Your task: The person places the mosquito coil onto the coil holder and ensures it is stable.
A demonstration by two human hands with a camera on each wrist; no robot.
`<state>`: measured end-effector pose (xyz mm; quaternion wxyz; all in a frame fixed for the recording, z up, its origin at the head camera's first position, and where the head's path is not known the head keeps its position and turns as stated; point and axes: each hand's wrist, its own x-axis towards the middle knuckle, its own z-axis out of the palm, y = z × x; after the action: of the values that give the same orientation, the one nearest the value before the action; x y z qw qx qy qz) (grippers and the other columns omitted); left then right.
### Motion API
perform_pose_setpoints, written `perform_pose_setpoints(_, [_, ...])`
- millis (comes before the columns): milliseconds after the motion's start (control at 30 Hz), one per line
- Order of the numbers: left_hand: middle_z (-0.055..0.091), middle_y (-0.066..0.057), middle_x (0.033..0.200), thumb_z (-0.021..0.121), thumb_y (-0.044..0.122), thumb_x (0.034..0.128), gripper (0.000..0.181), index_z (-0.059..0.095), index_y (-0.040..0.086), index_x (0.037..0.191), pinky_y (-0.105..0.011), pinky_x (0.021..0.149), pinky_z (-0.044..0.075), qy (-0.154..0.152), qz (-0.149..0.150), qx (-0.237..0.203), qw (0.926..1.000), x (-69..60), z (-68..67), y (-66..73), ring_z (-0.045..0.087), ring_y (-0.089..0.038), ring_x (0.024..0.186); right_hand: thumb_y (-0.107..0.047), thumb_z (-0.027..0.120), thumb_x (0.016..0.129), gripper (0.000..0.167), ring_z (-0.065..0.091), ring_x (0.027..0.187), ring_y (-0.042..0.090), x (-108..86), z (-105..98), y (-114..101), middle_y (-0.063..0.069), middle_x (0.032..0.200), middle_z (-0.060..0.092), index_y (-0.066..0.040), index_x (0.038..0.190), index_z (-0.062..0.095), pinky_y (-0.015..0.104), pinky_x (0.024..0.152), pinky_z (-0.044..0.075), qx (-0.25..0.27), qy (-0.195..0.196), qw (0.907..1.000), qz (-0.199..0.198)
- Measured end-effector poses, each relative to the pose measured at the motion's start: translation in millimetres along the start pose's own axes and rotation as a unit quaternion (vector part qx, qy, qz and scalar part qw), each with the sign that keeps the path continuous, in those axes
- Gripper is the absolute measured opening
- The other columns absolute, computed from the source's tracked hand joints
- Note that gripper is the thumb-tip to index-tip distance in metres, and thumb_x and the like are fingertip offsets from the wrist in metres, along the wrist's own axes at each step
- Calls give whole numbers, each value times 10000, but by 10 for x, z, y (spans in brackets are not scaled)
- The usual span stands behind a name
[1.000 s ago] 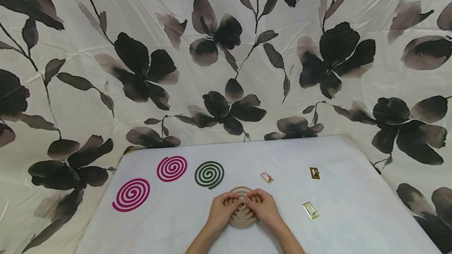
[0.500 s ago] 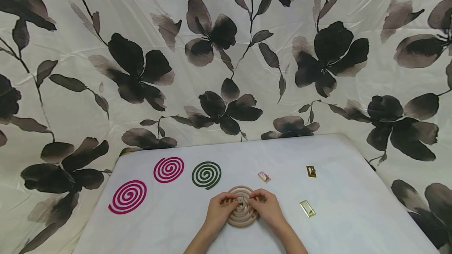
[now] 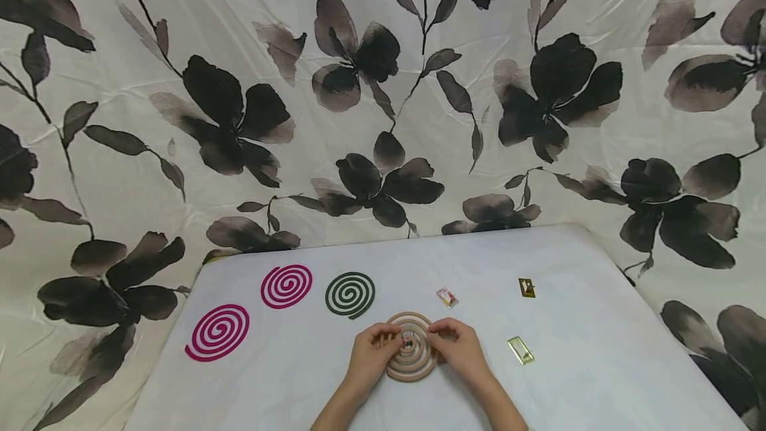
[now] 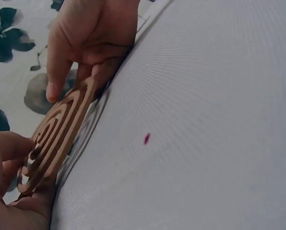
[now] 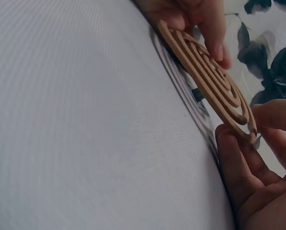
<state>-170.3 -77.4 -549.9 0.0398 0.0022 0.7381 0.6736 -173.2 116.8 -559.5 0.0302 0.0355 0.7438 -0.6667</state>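
Observation:
A flat brown spiral coil [image 3: 409, 370] is held between both hands, tilted and slightly above the white table in the wrist views, where its shadow falls beneath. The left hand [image 3: 370, 358] grips its left side, thumb near the coil's centre. At the right edge, the right hand [image 3: 463, 352] holds it; in the right wrist view that hand [image 5: 262, 182] has fingers under the rim of the coil [image 5: 207, 84] and a digit at the outer edge. The left wrist view shows the left hand [image 4: 11, 182] at the coil's near end [image 4: 61, 139]. A small dark piece sits at the coil's centre.
Two magenta spirals [image 3: 218, 332] [image 3: 286, 287] and a dark green spiral [image 3: 350, 295] lie left of the hands. To the right are a small red-and-white packet [image 3: 446, 297], a gold plate [image 3: 527, 288] and a pale gold rectangular piece [image 3: 520, 350]. Floral cloth [image 3: 383, 112] hangs behind the table.
The right hand has shifted a little right, from near the coil's centre to its right edge. The left hand keeps nearly the same hold. The head view has shifted slightly.

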Motion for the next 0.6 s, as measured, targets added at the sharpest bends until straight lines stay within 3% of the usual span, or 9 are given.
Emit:
perform_pose_setpoints(100, [670, -148, 1065, 726, 8, 833, 212, 674, -50, 1030, -190, 906, 435, -1, -26, -36, 10000, -31, -5, 66, 578, -264, 1118, -45, 730, 831, 169, 603, 712, 162, -8, -31, -11, 82, 913, 653, 11, 981, 675, 272, 552, 535, 150, -69, 9998, 127])
perform_pose_setpoints(300, [630, -152, 1104, 723, 30, 853, 261, 640, -46, 1088, -196, 843, 492, -33, 59, -242, 9997, 49, -58, -141, 617, -247, 1056, -54, 724, 836, 185, 642, 700, 205, -7, -96, -29, 80, 909, 658, 17, 996, 664, 299, 552, 545, 43, -29, 9997, 218])
perform_pose_setpoints(433, [614, -165, 1126, 708, 45, 871, 291, 615, -38, 1135, -238, 795, 528, -107, 292, -100, 9995, 73, -174, -232, 654, -243, 992, -48, 710, 850, 186, 662, 685, 218, -8, -154, -37, 77, 891, 664, 27, 1010, 654, 302, 536, 537, -40, 69, 9996, 280])
perform_pose_setpoints(600, [608, -175, 1169, 709, 75, 877, 330, 602, -34, 1169, -239, 799, 522, -44, 360, 188, 9992, 43, -333, -229, 663, -217, 964, -31, 704, 854, 178, 646, 657, 208, -5, -245, -65, 68, 860, 655, 35, 1010, 649, 285, 533, 525, -83, 252, 9991, 329])
